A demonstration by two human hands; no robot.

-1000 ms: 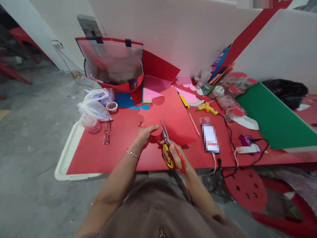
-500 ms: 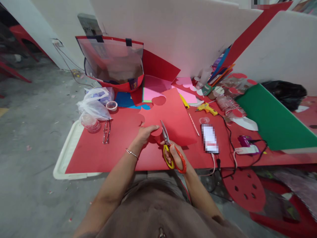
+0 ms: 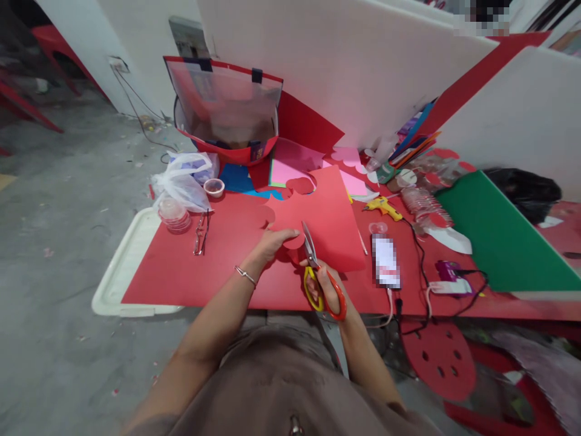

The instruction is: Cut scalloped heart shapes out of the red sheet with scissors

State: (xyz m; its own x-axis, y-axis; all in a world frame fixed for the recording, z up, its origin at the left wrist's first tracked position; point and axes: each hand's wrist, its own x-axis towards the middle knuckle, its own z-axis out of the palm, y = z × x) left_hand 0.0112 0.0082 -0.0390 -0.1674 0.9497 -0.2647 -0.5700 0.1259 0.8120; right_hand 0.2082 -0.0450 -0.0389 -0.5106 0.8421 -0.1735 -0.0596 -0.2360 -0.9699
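Observation:
My left hand (image 3: 278,240) pinches a sheet of red paper (image 3: 333,212) at its lower left, thumb on top. Rounded notches run along the sheet's left and upper edges, and a partly cut curved piece lies by my thumb. In my right hand (image 3: 327,287) is a pair of scissors (image 3: 310,245) with one yellow and one orange-red handle loop. Their blades point up and away from me, at the paper beside my left thumb. The sheet is held above the red tabletop (image 3: 181,266).
Left of the sheet lie eyeglasses (image 3: 201,233), clear lids (image 3: 174,217), a plastic bag (image 3: 181,181) and a small cup (image 3: 214,188). To the right are a yellow glue gun (image 3: 384,208), a phone (image 3: 385,260), cables and a green board (image 3: 503,236). A large bag (image 3: 227,115) stands behind.
The camera view has shifted, so the table's contents appear slightly displaced. The sheet now covers more of the yellow cutter and striped stick. Both hands keep their holds.

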